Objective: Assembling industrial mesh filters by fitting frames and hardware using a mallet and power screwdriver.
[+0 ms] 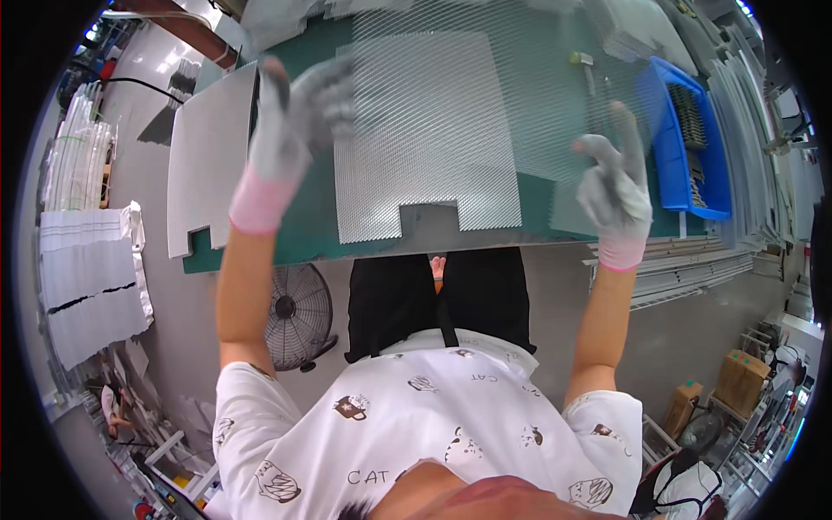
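Both hands wear pale gloves with pink cuffs and are raised over a green work table (303,234). My left hand (299,108) is smeared by motion, with its thumb apart and its fingers stretched toward the left edge of a see-through mesh sheet (537,95). That sheet is blurred and overlaps the view of a notched silver mesh panel (425,147) on the table. My right hand (614,186) is by the sheet's lower right part, index finger up and thumb apart. Whether either hand touches the sheet is hard to make out.
Another notched pale panel (208,156) lies at the table's left. A blue bin (718,204) with small metal parts stands at the right edge, near stacked pale sheets (637,30). A black fan (296,316) is on the floor below, and boxes (741,381) stand farther right.
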### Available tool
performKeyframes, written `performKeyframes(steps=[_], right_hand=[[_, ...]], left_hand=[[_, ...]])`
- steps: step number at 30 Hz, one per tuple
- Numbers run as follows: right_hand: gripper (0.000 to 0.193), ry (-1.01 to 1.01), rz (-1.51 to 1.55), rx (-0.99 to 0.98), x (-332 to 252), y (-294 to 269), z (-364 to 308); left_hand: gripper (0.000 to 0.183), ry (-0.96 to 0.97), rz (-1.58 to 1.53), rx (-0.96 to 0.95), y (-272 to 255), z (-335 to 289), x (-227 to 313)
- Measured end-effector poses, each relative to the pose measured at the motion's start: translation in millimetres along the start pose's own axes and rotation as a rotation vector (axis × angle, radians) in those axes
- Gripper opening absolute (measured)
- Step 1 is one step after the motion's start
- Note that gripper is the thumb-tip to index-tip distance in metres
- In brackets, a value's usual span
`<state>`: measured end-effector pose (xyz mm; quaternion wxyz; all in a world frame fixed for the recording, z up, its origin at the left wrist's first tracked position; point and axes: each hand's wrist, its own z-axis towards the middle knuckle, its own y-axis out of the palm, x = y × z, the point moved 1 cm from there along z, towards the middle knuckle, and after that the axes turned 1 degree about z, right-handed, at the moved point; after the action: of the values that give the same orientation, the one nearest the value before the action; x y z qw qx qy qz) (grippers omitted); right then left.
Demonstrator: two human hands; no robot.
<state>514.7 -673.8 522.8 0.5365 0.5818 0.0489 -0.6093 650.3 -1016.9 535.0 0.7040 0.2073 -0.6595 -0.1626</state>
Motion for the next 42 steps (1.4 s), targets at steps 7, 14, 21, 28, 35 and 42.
performKeyframes(steps=[7,14,21,28,35,42], right_hand=[[0.058,0.424,-0.828,0.321,36.5,21.1,-3.1],[0.061,0.403,-0.992,0.353,55.8,20.7,-11.3],[0.057,0.497,-0.979,0.377,37.2,33.8,-24.1],[0.041,0.613,-0.895,0.363,40.0,35.7,-41.1],[0.039,0.655,-0.847,0.427,9.7,18.8,-66.6],[0.047,0.432,-0.933,0.411,11.0,16.0,-48.5]], left_hand=[[0.045,-0.064,0.702,0.586,43.4,-52.5,-41.1],[0.059,-0.109,1.005,0.634,19.9,-46.4,-54.0],[0.057,-0.162,1.006,0.608,40.9,-63.6,-47.1],[0.031,-0.3,1.164,0.65,32.2,-64.4,-60.2],[0.021,-0.18,1.085,0.509,59.7,-63.5,-81.1],[0.038,-0.12,0.924,0.548,61.6,-49.0,-65.4]])
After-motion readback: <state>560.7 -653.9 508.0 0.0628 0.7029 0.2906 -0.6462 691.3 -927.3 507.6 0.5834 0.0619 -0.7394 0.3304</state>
